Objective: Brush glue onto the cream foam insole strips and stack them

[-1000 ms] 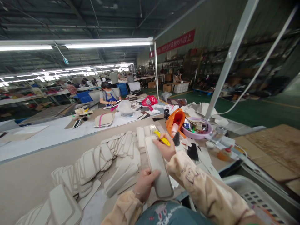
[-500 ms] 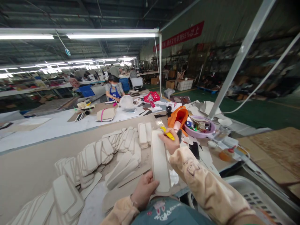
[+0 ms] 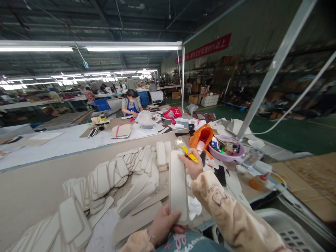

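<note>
We have the pale panel [image 3: 178, 185] slanting up in front of our apron [image 3: 190, 243] — our left hand [image 3: 165, 221] clamped on its lower end, our right hand [image 3: 193, 164] closed around the yellow-handled brush [image 3: 189, 154], fingertips at the panel's upper right edge. The apron's white lettering is too distorted to read; so is the small print on our right sleeve [image 3: 220, 201]. Piled panels [image 3: 101, 180] lie leftward. On the far wall, the red banner [image 3: 207, 48] ends — legibly — in "95%以上".

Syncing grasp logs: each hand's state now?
Left hand: closed on the pale panel, near end.
Right hand: holding the yellow-handled brush, touching the panel's far end.
</note>
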`<move>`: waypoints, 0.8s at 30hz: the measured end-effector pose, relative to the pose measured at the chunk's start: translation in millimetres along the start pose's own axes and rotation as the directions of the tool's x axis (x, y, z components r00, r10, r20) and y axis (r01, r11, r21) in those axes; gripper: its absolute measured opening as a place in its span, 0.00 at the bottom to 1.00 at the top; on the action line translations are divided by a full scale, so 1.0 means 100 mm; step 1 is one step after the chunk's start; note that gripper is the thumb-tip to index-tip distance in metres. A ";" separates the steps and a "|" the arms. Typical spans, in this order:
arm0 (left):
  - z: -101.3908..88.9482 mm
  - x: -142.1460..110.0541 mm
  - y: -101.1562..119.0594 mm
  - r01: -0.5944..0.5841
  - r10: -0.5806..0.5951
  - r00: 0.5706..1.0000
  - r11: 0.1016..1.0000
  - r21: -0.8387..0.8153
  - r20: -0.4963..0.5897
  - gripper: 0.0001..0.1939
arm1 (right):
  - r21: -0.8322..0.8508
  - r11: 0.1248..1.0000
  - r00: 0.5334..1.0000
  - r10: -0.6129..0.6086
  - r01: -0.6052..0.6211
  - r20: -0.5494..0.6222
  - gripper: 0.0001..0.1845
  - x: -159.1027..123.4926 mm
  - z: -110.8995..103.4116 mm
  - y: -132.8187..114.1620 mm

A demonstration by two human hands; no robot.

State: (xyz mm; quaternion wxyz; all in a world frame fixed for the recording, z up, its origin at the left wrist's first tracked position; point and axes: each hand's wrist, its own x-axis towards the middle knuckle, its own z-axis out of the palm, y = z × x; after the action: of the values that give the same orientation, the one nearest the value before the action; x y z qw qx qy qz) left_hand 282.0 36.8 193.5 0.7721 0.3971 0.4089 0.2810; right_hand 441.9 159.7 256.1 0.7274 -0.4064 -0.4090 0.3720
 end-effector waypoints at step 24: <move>-0.14 0.03 0.33 -0.275 0.240 0.953 0.943 -0.189 -0.187 0.23 | 0.088 0.957 0.922 0.239 -0.277 0.304 0.25 -0.57 0.31 0.07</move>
State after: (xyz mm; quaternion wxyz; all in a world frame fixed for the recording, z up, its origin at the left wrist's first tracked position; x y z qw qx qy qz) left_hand 267.6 61.8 215.4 0.7309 0.3384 0.3821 0.4530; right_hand 390.4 121.6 243.6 0.6290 -0.3499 -0.4290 0.5459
